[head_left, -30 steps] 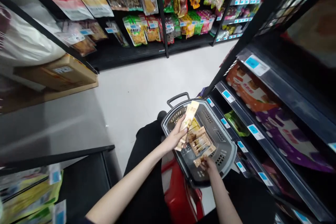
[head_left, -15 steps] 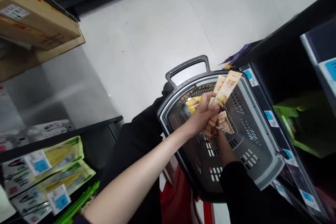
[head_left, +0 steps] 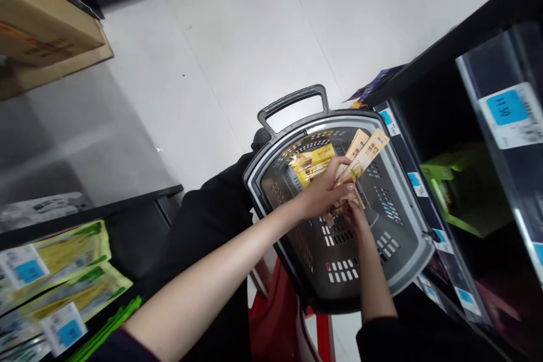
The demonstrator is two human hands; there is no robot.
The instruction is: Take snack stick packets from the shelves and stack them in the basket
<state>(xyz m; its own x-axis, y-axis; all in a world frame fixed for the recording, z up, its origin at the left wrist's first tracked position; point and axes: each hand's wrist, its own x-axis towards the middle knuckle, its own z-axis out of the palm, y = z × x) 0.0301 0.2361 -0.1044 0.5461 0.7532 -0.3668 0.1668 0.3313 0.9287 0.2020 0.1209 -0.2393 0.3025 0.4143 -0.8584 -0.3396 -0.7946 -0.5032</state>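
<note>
My left hand (head_left: 324, 189) is closed around several slim beige packets (head_left: 368, 154), whose printed ends fan out toward the upper right. Just below it, my right hand (head_left: 355, 214) meets the lower part of the bunch, its fingers curled against the packets and partly hidden. Both hands are over a grey shopping basket (head_left: 292, 260) with slotted walls and a raised handle (head_left: 292, 103). Inside the basket, left of the packets, lies a yellow snack bag (head_left: 311, 163).
At the right stands a dark shelf with price tags (head_left: 509, 113) and a green carton (head_left: 458, 186). Yellow-green food bags (head_left: 72, 294) fill a shelf at lower left, with cardboard boxes (head_left: 51, 28) above. A red object (head_left: 274, 317) sits below the basket.
My right hand has come up from inside the basket to the packets in my left hand. More of the yellow bag shows. The basket appears slightly further left as the view shifts.
</note>
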